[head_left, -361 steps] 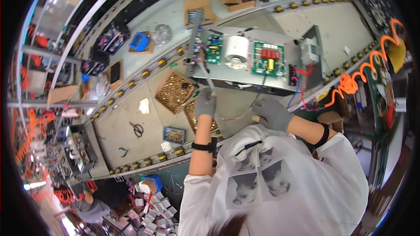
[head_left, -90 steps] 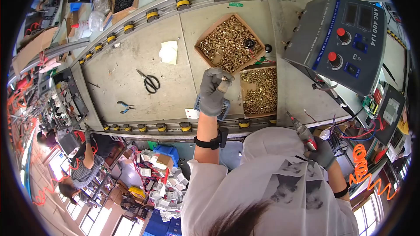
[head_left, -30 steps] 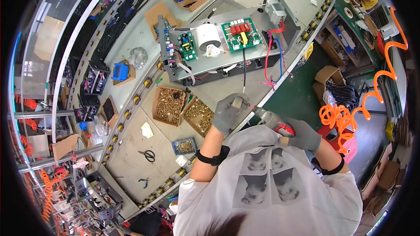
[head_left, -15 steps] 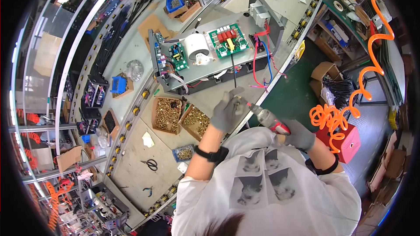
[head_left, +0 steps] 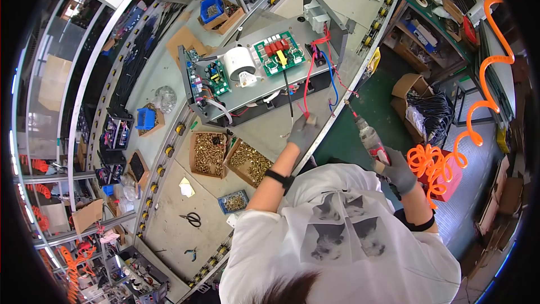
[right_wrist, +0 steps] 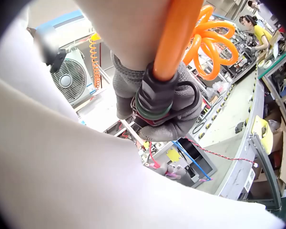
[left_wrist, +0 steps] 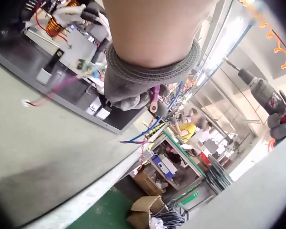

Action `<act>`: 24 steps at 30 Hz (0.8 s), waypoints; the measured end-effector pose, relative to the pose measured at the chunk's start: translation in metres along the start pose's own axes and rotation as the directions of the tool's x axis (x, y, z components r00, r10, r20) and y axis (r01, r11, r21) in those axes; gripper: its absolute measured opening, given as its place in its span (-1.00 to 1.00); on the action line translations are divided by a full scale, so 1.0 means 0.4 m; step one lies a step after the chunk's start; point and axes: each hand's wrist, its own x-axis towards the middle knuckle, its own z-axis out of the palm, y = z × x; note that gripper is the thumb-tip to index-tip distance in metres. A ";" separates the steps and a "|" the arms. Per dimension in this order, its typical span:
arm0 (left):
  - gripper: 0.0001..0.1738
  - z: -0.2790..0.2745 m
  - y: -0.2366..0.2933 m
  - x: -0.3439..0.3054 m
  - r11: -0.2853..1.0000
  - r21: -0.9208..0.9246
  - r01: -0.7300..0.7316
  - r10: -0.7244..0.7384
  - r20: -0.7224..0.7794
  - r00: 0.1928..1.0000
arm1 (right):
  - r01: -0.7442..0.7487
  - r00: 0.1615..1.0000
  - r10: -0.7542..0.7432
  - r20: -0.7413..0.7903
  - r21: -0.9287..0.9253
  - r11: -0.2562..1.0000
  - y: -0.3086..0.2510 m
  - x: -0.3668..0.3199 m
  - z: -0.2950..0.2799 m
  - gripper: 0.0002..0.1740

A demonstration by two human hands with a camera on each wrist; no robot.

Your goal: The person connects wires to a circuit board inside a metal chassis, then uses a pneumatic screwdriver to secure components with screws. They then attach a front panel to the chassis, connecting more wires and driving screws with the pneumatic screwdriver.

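Note:
My gloved left hand (head_left: 304, 135) pinches the end of a red wire (head_left: 307, 87) by the front of an open welder chassis (head_left: 244, 101). In the left wrist view a ring terminal (left_wrist: 154, 106) pokes out beside its fingers. Out to the right, over the floor, my gloved right hand (head_left: 399, 171) grips an air screwdriver (head_left: 370, 139), its bit angled up and leftward. An orange hose (right_wrist: 177, 38) runs into the tool's rear in the right wrist view. A blue wire (head_left: 333, 87) hangs from the chassis close to the red one.
Cardboard boxes of brass fittings (head_left: 209, 155) and brass screws (head_left: 249, 163) lie left of my left hand. A blue tray of screws (head_left: 233, 201), scissors (head_left: 192, 219) and pliers (head_left: 192, 254) lie nearer. The coiled orange hose (head_left: 427, 160) hangs right, near a box of black cables (head_left: 430, 115).
I have picked up the air screwdriver since the oldest frame. My left hand, near the brass screws earlier and then at the bit, is now at the red wire; the screwdriver has swung away rightward.

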 end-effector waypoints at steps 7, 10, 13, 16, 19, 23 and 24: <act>-0.72 -0.180 0.161 -0.200 0.953 0.243 -0.179 0.203 -0.075 0.976 | 0.024 0.992 -0.013 0.123 -0.084 0.996 -0.009 0.037 0.056 -0.52; -0.72 -0.165 0.242 -0.227 0.920 0.313 -0.237 0.295 -0.151 0.943 | 0.114 0.977 -0.064 0.203 -0.246 0.962 -0.016 0.069 0.083 -0.51; -0.71 -0.135 0.291 -0.233 0.820 0.453 -0.350 0.496 -0.256 0.830 | 0.260 0.951 -0.153 0.269 -0.426 0.867 -0.048 0.086 0.120 -0.46; -0.74 -0.127 0.318 -0.239 0.788 0.471 -0.396 0.587 -0.380 0.715 | 0.300 0.939 -0.153 0.308 -0.516 0.802 -0.096 0.079 0.166 -0.38; -0.75 -0.143 0.321 -0.239 0.617 0.703 -0.355 0.689 -0.264 0.675 | 0.275 0.939 -0.100 0.330 -0.541 0.795 -0.121 0.082 0.206 -0.37; -0.76 -0.150 0.313 -0.235 0.568 0.694 -0.443 0.739 -0.192 0.646 | 0.270 0.941 -0.108 0.320 -0.522 0.809 -0.124 0.082 0.229 -0.37; -0.76 -0.150 0.315 -0.238 0.565 0.701 -0.434 0.734 -0.187 0.653 | 0.267 0.942 -0.104 0.320 -0.523 0.810 -0.125 0.083 0.234 -0.37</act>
